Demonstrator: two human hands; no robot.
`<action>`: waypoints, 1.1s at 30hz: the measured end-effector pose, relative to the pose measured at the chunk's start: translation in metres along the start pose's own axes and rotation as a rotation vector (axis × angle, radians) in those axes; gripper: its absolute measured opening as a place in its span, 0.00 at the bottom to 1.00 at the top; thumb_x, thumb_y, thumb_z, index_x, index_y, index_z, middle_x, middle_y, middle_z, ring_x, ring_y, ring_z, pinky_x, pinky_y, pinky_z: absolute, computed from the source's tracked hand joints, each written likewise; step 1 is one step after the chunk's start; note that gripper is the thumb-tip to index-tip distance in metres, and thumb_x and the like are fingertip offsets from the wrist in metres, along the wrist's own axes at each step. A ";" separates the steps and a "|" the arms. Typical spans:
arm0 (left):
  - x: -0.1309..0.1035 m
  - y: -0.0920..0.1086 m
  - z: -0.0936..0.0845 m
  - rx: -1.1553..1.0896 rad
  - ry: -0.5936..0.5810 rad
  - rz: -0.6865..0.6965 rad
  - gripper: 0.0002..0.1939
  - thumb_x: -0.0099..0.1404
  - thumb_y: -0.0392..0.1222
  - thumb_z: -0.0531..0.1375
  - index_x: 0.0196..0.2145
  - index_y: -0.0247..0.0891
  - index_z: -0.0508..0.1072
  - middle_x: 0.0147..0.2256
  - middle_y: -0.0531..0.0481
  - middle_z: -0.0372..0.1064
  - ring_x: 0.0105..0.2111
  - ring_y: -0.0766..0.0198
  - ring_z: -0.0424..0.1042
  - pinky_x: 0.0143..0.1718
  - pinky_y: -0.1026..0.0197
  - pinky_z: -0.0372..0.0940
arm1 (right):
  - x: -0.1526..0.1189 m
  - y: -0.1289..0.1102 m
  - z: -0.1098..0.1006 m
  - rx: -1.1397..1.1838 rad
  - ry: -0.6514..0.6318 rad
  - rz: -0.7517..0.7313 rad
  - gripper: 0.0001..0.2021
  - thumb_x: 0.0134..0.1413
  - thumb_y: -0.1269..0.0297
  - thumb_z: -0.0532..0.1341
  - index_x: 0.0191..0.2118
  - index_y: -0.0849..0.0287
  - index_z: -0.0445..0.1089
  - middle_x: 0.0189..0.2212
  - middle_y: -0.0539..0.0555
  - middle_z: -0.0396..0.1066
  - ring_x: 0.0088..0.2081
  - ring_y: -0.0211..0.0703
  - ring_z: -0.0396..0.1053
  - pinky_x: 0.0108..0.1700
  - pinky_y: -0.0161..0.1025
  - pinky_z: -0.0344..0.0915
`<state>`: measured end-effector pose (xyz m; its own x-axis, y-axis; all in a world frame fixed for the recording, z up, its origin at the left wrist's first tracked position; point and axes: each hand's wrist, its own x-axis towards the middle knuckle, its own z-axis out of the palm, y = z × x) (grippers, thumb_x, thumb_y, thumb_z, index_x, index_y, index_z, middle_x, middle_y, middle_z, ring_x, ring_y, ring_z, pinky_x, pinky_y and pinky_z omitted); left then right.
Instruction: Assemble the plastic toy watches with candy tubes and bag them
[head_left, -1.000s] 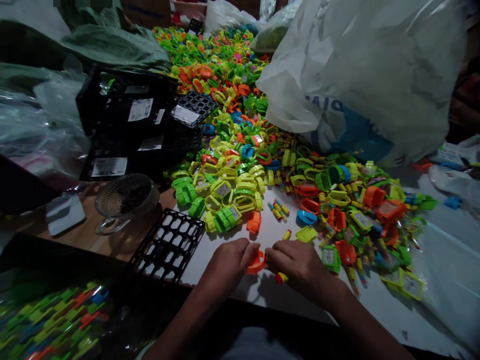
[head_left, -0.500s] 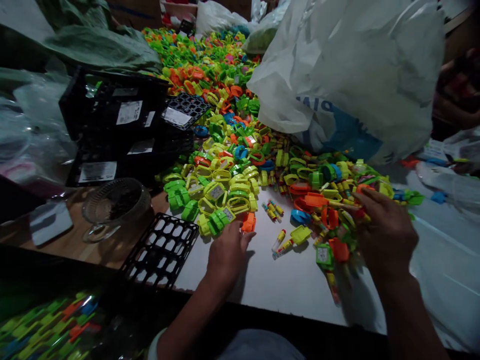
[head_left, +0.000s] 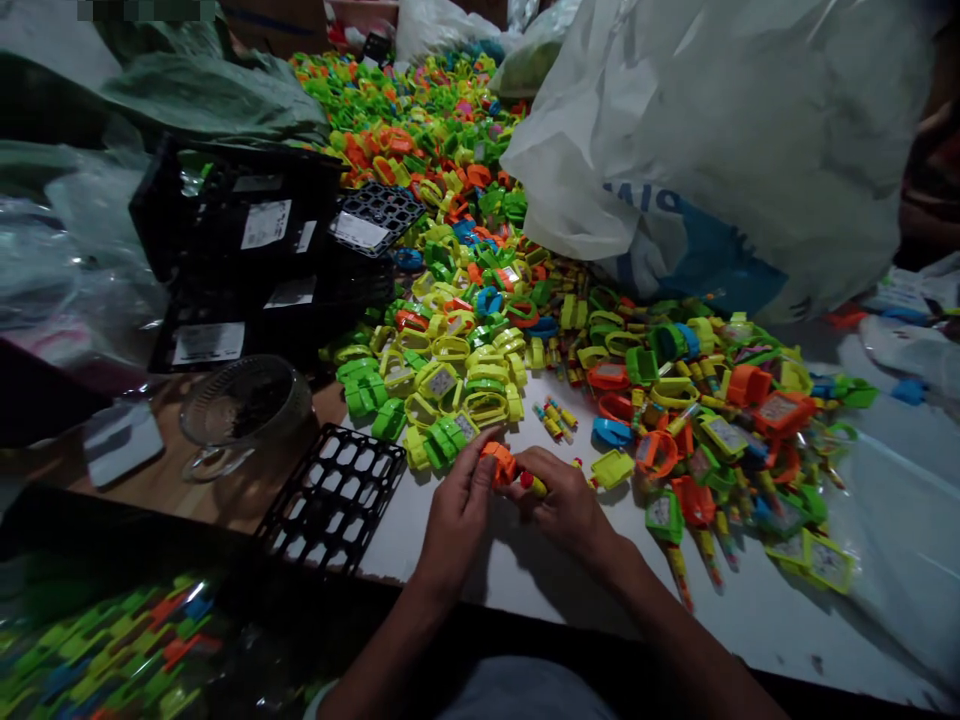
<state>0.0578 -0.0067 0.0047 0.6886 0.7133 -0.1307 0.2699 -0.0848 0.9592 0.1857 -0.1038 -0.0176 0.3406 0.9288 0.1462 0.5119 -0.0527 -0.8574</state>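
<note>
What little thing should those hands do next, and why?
Maybe nudge the yellow tube in the right hand closer to the orange toy. The left hand holds that toy right beside it, and the tube's red end faces it. I can't tell if they touch.

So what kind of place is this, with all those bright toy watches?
Probably a small toy workshop or packing room: there's a huge heap of toy watches, a big white bag and some black trays with labels.
</note>
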 end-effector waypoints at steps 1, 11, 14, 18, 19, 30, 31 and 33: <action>-0.001 0.001 0.002 -0.058 0.008 -0.053 0.19 0.70 0.50 0.48 0.53 0.43 0.66 0.51 0.48 0.68 0.51 0.63 0.66 0.53 0.61 0.60 | -0.003 -0.002 0.000 0.049 -0.011 0.070 0.08 0.58 0.62 0.59 0.43 0.54 0.68 0.32 0.49 0.69 0.31 0.38 0.68 0.34 0.34 0.64; -0.002 0.002 -0.004 0.114 -0.009 -0.106 0.19 0.68 0.57 0.47 0.39 0.42 0.70 0.33 0.53 0.70 0.33 0.64 0.68 0.35 0.62 0.60 | -0.014 -0.022 -0.026 -0.084 -0.092 -0.027 0.11 0.58 0.74 0.53 0.45 0.54 0.62 0.40 0.53 0.69 0.41 0.40 0.67 0.43 0.36 0.65; -0.004 0.004 -0.004 0.207 -0.013 -0.090 0.20 0.69 0.57 0.46 0.38 0.43 0.70 0.32 0.53 0.71 0.32 0.63 0.69 0.34 0.62 0.58 | -0.015 -0.020 -0.019 -0.129 -0.081 -0.101 0.16 0.58 0.75 0.53 0.50 0.53 0.63 0.40 0.54 0.70 0.45 0.43 0.68 0.46 0.39 0.66; -0.005 0.006 -0.004 0.229 -0.014 -0.066 0.19 0.69 0.56 0.46 0.38 0.43 0.70 0.32 0.54 0.71 0.32 0.64 0.69 0.33 0.63 0.59 | -0.016 -0.013 -0.015 -0.148 -0.008 -0.102 0.21 0.58 0.75 0.54 0.56 0.52 0.60 0.46 0.56 0.71 0.49 0.43 0.69 0.50 0.40 0.67; -0.004 0.006 -0.004 0.213 -0.028 -0.059 0.19 0.69 0.55 0.46 0.39 0.43 0.70 0.32 0.54 0.72 0.32 0.64 0.70 0.34 0.63 0.59 | -0.016 -0.012 -0.016 -0.134 0.010 -0.106 0.22 0.58 0.75 0.54 0.57 0.52 0.60 0.48 0.56 0.70 0.50 0.43 0.68 0.51 0.40 0.67; -0.001 0.005 -0.005 0.384 -0.105 0.107 0.18 0.70 0.52 0.46 0.38 0.42 0.71 0.35 0.52 0.73 0.37 0.62 0.71 0.37 0.62 0.60 | -0.007 -0.015 -0.027 -0.279 -0.030 -0.183 0.27 0.51 0.82 0.50 0.56 0.55 0.63 0.43 0.58 0.71 0.46 0.47 0.68 0.48 0.46 0.69; 0.000 0.006 -0.005 0.412 -0.111 0.106 0.19 0.70 0.52 0.45 0.37 0.42 0.71 0.34 0.52 0.72 0.37 0.62 0.70 0.36 0.62 0.60 | -0.007 -0.015 -0.027 -0.298 -0.026 -0.188 0.28 0.50 0.82 0.49 0.56 0.56 0.63 0.43 0.58 0.71 0.46 0.46 0.68 0.47 0.45 0.69; 0.000 0.006 -0.004 0.429 -0.120 0.093 0.19 0.70 0.52 0.44 0.36 0.42 0.71 0.33 0.52 0.72 0.35 0.63 0.70 0.35 0.63 0.59 | -0.007 -0.015 -0.026 -0.329 -0.024 -0.193 0.28 0.50 0.83 0.48 0.56 0.58 0.63 0.42 0.59 0.70 0.44 0.46 0.68 0.45 0.44 0.69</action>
<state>0.0568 -0.0044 0.0117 0.7897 0.6051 -0.1015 0.4402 -0.4436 0.7807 0.1963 -0.1195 0.0070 0.1969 0.9413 0.2743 0.7919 0.0122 -0.6106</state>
